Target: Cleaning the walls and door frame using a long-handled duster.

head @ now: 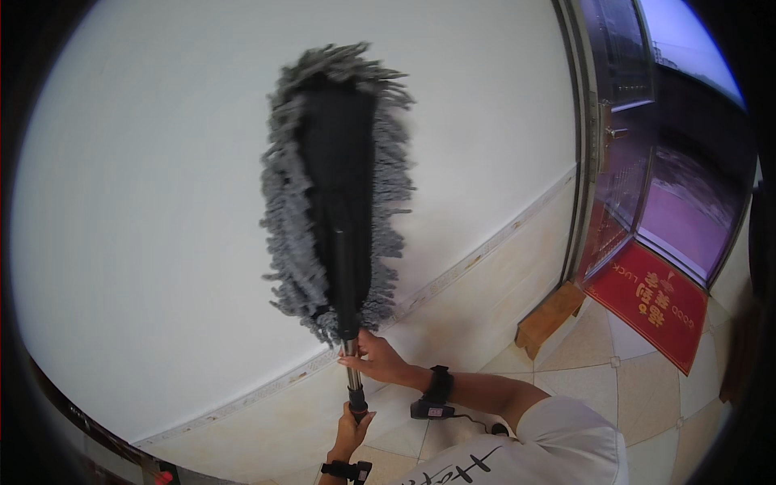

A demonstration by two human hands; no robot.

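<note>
A large duster with a grey chenille fringe (285,200) and a dark flat back stands upright in front of a white wall (151,182). Its metal telescopic handle (353,377) runs down towards me. My right hand (379,357) grips the metal tube just below the duster's head. Lower down, my left hand (350,431) is closed round the dark grip of the handle. Both wrists wear black straps with small devices. Whether the fringe touches the wall, I cannot tell.
A patterned tile border (448,276) crosses the lower wall. At the right are an open metal door (624,139), a red doormat (652,306) with writing and a small wooden stool (548,315) against the wall. Pale floor tiles (582,394) lie beneath.
</note>
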